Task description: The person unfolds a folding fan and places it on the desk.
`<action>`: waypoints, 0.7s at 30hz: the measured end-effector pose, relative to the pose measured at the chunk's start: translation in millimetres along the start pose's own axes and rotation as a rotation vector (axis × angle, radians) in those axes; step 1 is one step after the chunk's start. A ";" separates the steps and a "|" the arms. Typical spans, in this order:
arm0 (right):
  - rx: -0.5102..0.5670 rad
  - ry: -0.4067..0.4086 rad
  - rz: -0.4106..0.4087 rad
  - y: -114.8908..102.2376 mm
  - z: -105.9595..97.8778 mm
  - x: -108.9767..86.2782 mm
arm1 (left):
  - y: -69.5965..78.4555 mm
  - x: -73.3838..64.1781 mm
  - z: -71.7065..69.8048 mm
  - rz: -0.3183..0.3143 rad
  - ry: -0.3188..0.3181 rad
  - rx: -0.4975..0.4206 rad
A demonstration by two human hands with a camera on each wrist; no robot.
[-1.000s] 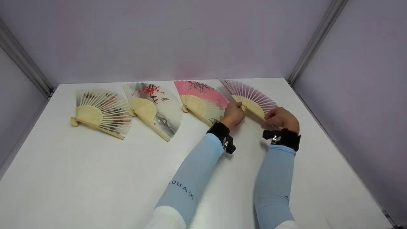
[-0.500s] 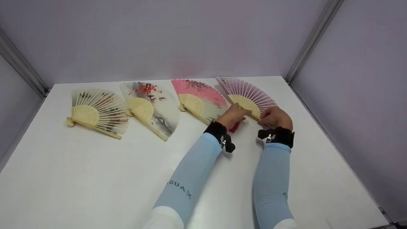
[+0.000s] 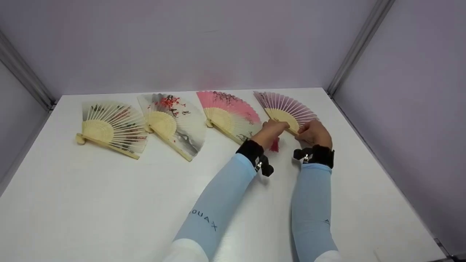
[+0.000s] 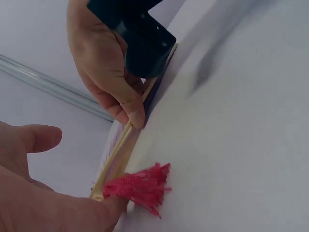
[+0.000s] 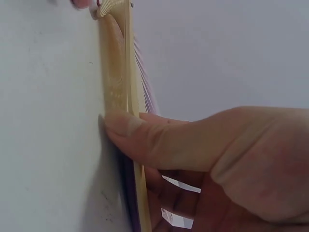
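The purple folding fan (image 3: 285, 109) is spread at the right of the row, its pale bamboo ribs toward me. My right hand (image 3: 316, 133) pinches its near outer stick; in the right wrist view the thumb (image 5: 128, 125) lies on one side and fingers behind. At the pivot end, my left hand (image 3: 271, 131) holds the fan, thumb (image 4: 77, 210) against it beside the red tassel (image 4: 140, 186), while another finger stands apart. Part of the pivot is hidden by this hand. Just left of it lies the pink folding fan (image 3: 233, 105), also spread.
Two more spread fans lie left on the white table (image 3: 127, 203): a white one with red blossoms (image 3: 174, 109) and a pale one with open ribs (image 3: 109, 123). Walls (image 3: 218, 47) enclose the back and both sides.
The purple fan first shifts slightly left, then slightly right, with both hands at it. My left forefinger now reaches further along it, and the tassel has come into view below the left hand.
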State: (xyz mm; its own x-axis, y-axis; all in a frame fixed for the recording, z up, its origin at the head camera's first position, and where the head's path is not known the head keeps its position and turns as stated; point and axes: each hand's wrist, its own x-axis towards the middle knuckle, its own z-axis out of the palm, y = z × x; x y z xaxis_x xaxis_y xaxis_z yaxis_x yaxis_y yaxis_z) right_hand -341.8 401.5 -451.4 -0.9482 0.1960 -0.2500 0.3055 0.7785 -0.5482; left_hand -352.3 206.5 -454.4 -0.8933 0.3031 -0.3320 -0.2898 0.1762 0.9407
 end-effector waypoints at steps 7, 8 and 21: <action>-0.010 0.041 -0.004 2.7 0.0 6.0 | 2.1 -21.9 0.5 0.043 -0.118 -0.048; -0.009 0.044 -0.003 3.0 -0.3 6.9 | 2.3 -24.0 -1.0 0.056 -0.131 -0.050; 0.094 0.154 -0.051 -21.0 -23.9 -10.5 | -8.9 -33.2 -61.7 0.316 -0.034 0.258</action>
State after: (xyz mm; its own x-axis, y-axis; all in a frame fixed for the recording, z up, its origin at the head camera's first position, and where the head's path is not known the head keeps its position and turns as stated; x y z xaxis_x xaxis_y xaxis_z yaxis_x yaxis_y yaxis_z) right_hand -340.4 397.4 -418.3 -0.9627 0.2519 -0.0988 0.2563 0.7323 -0.6309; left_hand -341.3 137.1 -447.5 -0.9114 0.4101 -0.0351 0.0970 0.2969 0.9500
